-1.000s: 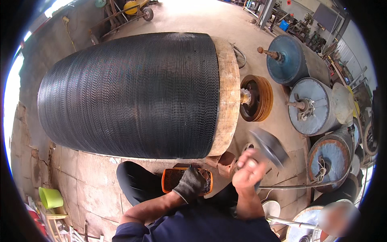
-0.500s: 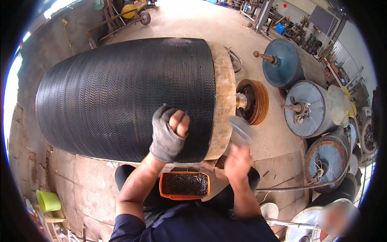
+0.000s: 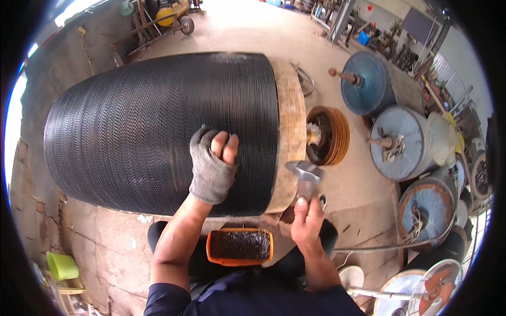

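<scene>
A large drum [image 3: 132,131], covered in closely set dark ridged rows, lies across the view with a bare wooden band [image 3: 291,131] at its right end. Against its near side is my left hand [image 3: 212,166], in a grey glove with bare fingertips. Its fingers are curled closed, and whatever they pinch is hidden. My right hand [image 3: 307,221] grips a hammer [image 3: 305,171] by the handle, the metal head raised beside the wooden band. Between my knees rests an orange box [image 3: 240,262] of small, dark, thin pieces.
A grooved orange pulley wheel [image 3: 340,134] sits on the drum's shaft. Several metal-ended drums [image 3: 398,142] line the right side. A fan [image 3: 436,289] stands at lower right, a green container [image 3: 62,265] at lower left. A wheeled cart [image 3: 174,21] is at the back.
The hammer, blurred before, shows more clearly, and my right hand has come slightly lower. My left hand has shifted a little left and up along the drum, still closed.
</scene>
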`<state>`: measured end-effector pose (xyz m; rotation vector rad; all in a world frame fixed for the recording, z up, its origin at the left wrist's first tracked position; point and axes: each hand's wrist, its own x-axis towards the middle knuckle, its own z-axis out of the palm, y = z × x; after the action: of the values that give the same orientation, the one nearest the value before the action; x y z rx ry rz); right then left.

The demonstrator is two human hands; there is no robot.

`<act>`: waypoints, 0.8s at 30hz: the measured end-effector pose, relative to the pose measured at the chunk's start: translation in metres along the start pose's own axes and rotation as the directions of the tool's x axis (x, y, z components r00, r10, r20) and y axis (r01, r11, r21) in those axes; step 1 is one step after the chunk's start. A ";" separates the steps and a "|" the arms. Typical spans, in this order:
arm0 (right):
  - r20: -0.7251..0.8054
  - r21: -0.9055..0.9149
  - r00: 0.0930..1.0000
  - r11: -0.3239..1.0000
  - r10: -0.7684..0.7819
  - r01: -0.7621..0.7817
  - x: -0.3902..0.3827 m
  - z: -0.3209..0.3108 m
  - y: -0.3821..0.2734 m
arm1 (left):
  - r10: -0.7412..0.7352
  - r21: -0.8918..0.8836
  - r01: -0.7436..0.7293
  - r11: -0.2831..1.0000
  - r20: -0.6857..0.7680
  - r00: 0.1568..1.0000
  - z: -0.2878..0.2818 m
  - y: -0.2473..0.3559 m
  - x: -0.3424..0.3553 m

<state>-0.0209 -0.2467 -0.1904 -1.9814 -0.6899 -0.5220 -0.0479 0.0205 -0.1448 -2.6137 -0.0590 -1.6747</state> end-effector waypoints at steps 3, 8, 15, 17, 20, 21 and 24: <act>-0.181 0.315 0.973 0.929 -0.140 0.193 -0.004 -0.005 -0.014 | -0.018 -0.007 0.018 1.000 -0.002 1.000 0.004 -0.002 0.002; 0.083 -0.206 0.986 0.970 0.146 -0.126 -0.018 0.022 0.027 | -0.006 -0.045 0.005 0.999 -0.012 1.000 0.004 0.007 0.001; 0.108 -0.096 0.964 0.967 0.245 -0.235 -0.052 0.006 0.023 | -0.078 -0.474 0.150 0.868 0.170 0.982 0.004 0.087 -0.045; 0.114 -0.087 0.963 0.968 0.243 -0.234 -0.050 0.002 0.023 | -0.097 -0.467 0.174 0.867 0.185 0.978 0.010 0.088 -0.047; 0.083 -0.097 0.979 0.979 0.187 -0.179 -0.048 0.000 0.025 | -0.110 -0.468 0.205 0.860 0.221 0.969 0.008 0.088 -0.040; 0.083 -0.098 0.980 0.980 0.180 -0.171 -0.048 -0.001 0.026 | -0.114 -0.455 0.214 0.864 0.239 0.964 0.009 0.089 -0.039; 0.070 -0.110 0.990 0.987 0.124 -0.116 -0.046 -0.001 0.025 | -0.143 -0.360 0.221 0.906 0.233 0.962 0.010 0.095 -0.031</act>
<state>-0.0392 -0.2691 -0.2339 -2.1370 -0.5960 -0.4195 -0.0474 -0.0740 -0.1781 -3.1570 0.0216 -1.6047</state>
